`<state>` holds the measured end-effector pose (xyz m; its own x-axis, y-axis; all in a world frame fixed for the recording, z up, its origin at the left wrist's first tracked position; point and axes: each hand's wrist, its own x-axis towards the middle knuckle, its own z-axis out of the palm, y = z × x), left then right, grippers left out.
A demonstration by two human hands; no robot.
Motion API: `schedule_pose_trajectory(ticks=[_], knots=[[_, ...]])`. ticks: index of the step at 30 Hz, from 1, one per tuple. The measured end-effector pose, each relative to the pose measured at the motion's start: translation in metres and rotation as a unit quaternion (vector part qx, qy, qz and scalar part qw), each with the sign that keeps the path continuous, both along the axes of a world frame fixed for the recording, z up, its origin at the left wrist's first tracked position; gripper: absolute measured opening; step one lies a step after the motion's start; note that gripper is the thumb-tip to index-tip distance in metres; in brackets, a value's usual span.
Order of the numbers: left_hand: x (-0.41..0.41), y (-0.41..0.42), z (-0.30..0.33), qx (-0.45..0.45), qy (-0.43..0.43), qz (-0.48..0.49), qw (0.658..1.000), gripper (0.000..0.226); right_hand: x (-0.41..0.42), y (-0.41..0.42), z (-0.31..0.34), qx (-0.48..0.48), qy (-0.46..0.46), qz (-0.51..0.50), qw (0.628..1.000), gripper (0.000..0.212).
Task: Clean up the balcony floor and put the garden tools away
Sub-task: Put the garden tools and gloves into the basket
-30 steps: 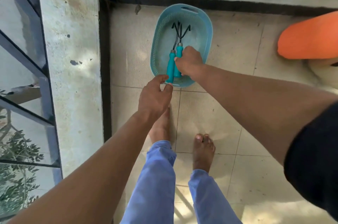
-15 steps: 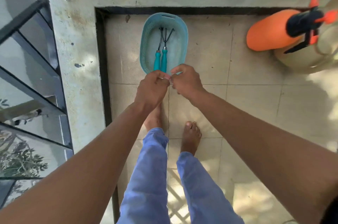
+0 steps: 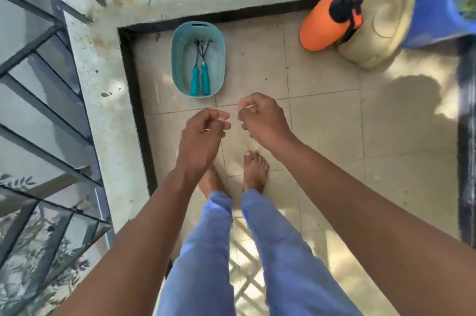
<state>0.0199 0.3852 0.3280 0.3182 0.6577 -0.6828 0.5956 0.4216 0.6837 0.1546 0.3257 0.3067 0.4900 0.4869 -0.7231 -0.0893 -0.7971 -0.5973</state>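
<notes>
Item: two hand tools [image 3: 200, 70], teal handles, dark metal prongs, lying side by side in the teal basket [image 3: 221, 58] at the floor's far-left corner, against the black edging. Step, as judged: the tools are stowed; what remains is the rest of the clutter. Your left hand [image 3: 203, 132] and right hand [image 3: 262, 119] hang above the tiles, near the basket's near rim, apart from it and from each other; fingers of both loosely curled, gripping nothing visible. Also present: orange sprayer [image 3: 324, 27] touching a beige watering can [image 3: 373, 32] towards the far-right corner. Next, probably: reach right for these. The floor [image 3: 322, 122] looks largely swept.
</notes>
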Motion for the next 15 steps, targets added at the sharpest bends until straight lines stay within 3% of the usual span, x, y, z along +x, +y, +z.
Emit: schedule_pose_trajectory(ticks=[8,15], knots=[[-0.019,-0.086,0.021,-0.009,0.030,-0.116,0.993,0.024,-0.014,-0.120,0.025,-0.020,-0.005,-0.069,0.997,0.015],[-0.030,-0.171,0.026,0.008,0.001,-0.213,0.977,0.019,-0.045,-0.248,0.041,-0.014,-0.016,-0.158,0.987,0.017]])
